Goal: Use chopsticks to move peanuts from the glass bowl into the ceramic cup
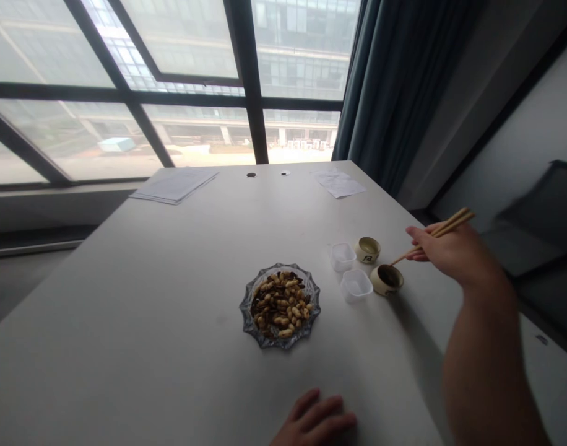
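My right hand (434,248) is closed around a pair of wooden chopsticks (450,224). Their tips reach down to the mouth of a small beige ceramic cup (380,287) with a dark inside; what is in it I cannot make out. Just behind stands a second ceramic cup (367,250) with a dark mark on its side. Two clear plastic containers (343,256) sit left of the cups. A scalloped glass bowl (312,310) holds peanuts in shells (290,310) mixed with dark seeds. Near the bottom edge my left hand (314,421) rests on the table, fingers spread, holding nothing.
The white table (148,322) extends to the window. A stack of papers (174,184) lies at its far left, and a crumpled white sheet (340,183) at the far right. Two round cable holes (251,174) are at the back edge. A dark curtain (395,80) hangs on the right.
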{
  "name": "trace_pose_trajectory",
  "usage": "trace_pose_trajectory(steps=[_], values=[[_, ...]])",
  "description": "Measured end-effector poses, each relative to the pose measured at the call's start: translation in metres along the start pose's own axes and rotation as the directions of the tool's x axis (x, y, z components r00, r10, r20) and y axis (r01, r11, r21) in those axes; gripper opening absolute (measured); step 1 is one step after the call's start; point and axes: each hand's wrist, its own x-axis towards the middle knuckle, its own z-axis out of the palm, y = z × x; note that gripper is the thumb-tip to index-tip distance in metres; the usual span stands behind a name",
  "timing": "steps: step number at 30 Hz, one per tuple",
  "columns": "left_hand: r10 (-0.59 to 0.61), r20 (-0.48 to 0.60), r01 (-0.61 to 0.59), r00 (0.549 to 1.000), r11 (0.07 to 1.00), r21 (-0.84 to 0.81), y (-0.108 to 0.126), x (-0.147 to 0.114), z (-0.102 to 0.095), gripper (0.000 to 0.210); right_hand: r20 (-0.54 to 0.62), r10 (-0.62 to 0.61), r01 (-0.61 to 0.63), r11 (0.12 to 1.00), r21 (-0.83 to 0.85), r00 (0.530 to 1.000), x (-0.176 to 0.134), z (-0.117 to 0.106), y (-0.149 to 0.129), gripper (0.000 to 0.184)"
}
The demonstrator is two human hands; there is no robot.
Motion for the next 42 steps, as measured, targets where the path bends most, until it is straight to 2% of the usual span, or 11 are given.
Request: trace_pose_trajectory(steps=[3,6,9,12,16,19,25,30,38,40,42], values=[[-0.002,0.012,0.002,1.0,1.0,-0.03,0.002,0.001,-0.002,0.025,0.006,-0.084,0.083,0.994,0.066,0.996,-0.021,-0.002,-0.017,0.025],[-0.029,0.021,0.03,0.999,0.999,-0.043,0.005,0.003,-0.001,0.031,0.195,-0.253,0.229,0.964,0.137,0.948,-0.051,0.008,-0.039,0.034],[-0.09,0.021,0.091,0.996,0.995,-0.046,0.008,0.005,0.001,0.038,0.49,-0.368,0.328,0.93,0.169,0.791,-0.079,0.03,-0.056,0.039],[-0.094,0.042,0.096,0.995,0.994,-0.054,0.008,0.006,0.003,0.037,0.673,-0.398,0.361,0.91,0.203,0.624,-0.099,0.061,-0.062,0.04],[-0.081,0.043,0.085,0.996,0.991,-0.1,0.006,0.004,0.002,0.039,0.743,-0.405,0.35,0.905,0.242,0.534,-0.111,0.096,-0.059,0.042],[-0.086,0.045,0.09,0.995,0.99,-0.106,0.007,0.003,0.002,0.038,0.743,-0.432,0.302,0.899,0.316,0.511,-0.112,0.106,-0.057,0.036],[-0.086,0.066,0.091,0.994,0.993,-0.077,0.008,0.005,-0.001,0.037,0.714,-0.398,0.296,0.916,0.271,0.576,-0.109,0.097,-0.059,0.035],[-0.089,0.083,0.096,0.993,0.992,-0.078,0.009,0.004,-0.003,0.038,0.767,-0.406,0.333,0.905,0.263,0.497,-0.111,0.099,-0.06,0.035],[-0.124,0.1,0.14,0.987,0.976,-0.168,0.011,0.003,0.002,0.038,0.728,-0.403,0.427,0.889,0.167,0.555,-0.112,0.094,-0.06,0.041],[-0.123,0.106,0.14,0.987,0.974,-0.176,0.01,0.003,0.001,0.038,0.736,-0.409,0.417,0.889,0.188,0.54,-0.114,0.097,-0.06,0.04],[-0.121,0.114,0.14,0.986,0.975,-0.171,0.01,0.004,0.0,0.039,0.762,-0.419,0.381,0.892,0.244,0.493,-0.117,0.102,-0.06,0.038]])
